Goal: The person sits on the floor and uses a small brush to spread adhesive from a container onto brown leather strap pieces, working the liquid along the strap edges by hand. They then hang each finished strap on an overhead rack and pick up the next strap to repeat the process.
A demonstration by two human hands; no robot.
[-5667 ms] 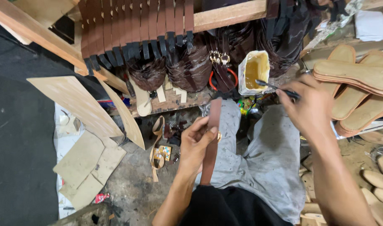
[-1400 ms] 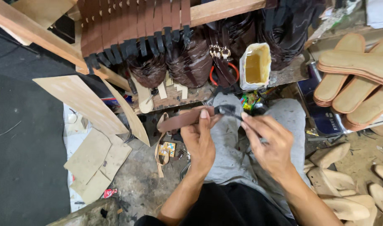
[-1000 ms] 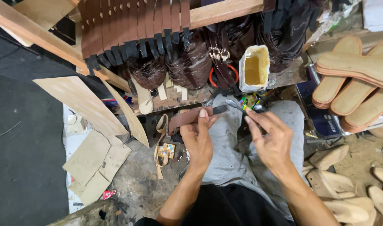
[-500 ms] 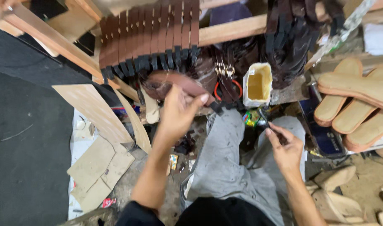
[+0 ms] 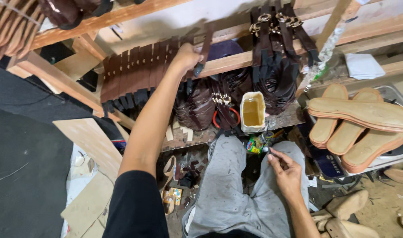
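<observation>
Brown leather is what the left hand (image 5: 186, 56) closes on: the arm stretches straight up and away from the body, forearm bare below a black sleeve, and the fingers curl round a dark brown strap (image 5: 205, 46) at the wooden rail (image 5: 236, 61), where the strap hangs over the edge beside a row of flat straps (image 5: 135, 72) draped side by side. Those straps are smooth, matte, cut in even bands with darker squared ends. The right hand (image 5: 286, 172) stays low over the person's right knee, wrist bent, thumb and forefinger pinched on a thin brush (image 5: 268, 152) whose tip points up toward the glue pot; the rest of the fingers are loosely folded. The glue pot (image 5: 253, 111) is a cut-open pale plastic container with amber liquid inside, standing on a stained wooden ledge (image 5: 280, 121). Behind it hang bundles of glossy dark looped straps, some with small metal buckles (image 5: 274, 20). To the right, tan sandal soles (image 5: 364, 114) lie stacked, flat and foot-shaped, with a grainy suede-like face. Grey trousers (image 5: 228, 194), speckled with spots, cover the knees below. Pale cardboard sheets (image 5: 89, 141) lean at the left on the dark floor.
</observation>
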